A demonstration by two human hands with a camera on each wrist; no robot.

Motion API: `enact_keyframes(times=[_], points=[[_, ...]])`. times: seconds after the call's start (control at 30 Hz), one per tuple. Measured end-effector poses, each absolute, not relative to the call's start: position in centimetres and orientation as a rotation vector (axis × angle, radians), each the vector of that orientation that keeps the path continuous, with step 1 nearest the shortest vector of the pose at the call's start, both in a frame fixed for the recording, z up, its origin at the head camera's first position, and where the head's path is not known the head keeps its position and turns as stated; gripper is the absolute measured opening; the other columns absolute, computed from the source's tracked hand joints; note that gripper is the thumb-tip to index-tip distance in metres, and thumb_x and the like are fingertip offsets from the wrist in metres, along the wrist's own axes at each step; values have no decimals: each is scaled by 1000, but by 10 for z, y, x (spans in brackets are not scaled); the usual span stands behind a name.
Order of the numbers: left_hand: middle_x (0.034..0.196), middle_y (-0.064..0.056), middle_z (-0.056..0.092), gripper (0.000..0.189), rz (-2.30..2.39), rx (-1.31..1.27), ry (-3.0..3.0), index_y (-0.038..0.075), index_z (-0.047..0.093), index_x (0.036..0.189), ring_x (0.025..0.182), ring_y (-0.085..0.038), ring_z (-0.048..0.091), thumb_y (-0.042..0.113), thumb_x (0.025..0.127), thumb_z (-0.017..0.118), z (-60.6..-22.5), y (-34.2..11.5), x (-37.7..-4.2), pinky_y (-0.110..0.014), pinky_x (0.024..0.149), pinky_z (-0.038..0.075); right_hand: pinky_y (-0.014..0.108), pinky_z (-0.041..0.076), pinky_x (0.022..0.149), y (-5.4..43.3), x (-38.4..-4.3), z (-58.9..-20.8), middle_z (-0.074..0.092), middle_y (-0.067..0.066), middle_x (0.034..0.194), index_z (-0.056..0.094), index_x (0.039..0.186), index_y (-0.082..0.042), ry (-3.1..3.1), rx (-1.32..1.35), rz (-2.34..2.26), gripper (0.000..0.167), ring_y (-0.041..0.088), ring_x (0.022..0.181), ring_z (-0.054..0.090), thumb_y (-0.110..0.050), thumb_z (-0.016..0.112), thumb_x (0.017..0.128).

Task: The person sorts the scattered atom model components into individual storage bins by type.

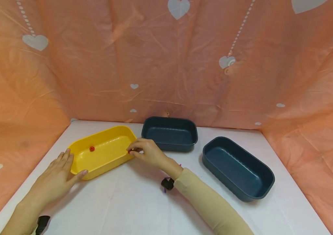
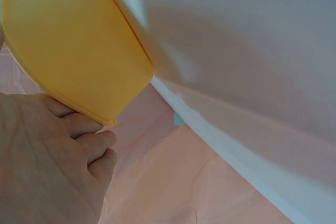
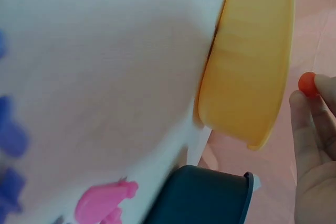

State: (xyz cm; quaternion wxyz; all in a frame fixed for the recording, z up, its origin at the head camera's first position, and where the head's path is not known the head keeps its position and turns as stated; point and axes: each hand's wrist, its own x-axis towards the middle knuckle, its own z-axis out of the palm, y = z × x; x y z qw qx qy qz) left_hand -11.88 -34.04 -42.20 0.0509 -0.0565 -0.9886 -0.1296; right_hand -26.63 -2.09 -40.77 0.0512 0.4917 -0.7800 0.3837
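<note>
The right hand [image 1: 151, 153] pinches a red bead [image 1: 129, 151] between thumb and fingertips at the right end of the yellow tray [image 1: 107, 153] in the head view; another bead [image 1: 92, 148] lies inside. The left hand [image 1: 53, 179], fingers extended, touches the tray's left end. The left wrist view shows its fingers against the rim. In the right wrist view, a pink piece [image 3: 102, 203] lies on the counter [image 3: 105, 77] near a dark tray [image 3: 202, 198].

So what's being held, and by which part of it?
A red bead, pinched by its sides in the right hand; the left hand touches the yellow tray.
</note>
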Motion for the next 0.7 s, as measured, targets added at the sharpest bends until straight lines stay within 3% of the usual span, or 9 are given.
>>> enact_keyframes(times=[0.43, 0.7], points=[[162, -43, 10, 98, -403, -159, -3028, -24, 21, 152, 151, -60, 12, 55, 105, 53, -421, -340, -119, -61, 126, 0, 11, 52, 77, -46, -279, -406, 75, 10, 108, 78, 111, -1, -2455, 1491, 1133, 15, 17, 90, 68, -4, 72, 97], [162, -43, 11, 97, -400, -164, -3011, -24, 23, 152, 151, -59, 13, 55, 104, 54, -423, -340, -119, -60, 127, 1, 11, 48, 73, -58, -285, -406, 76, 5, 111, 78, 115, -5, -2597, 1447, 1031, 17, 9, 87, 64, -10, 71, 100]])
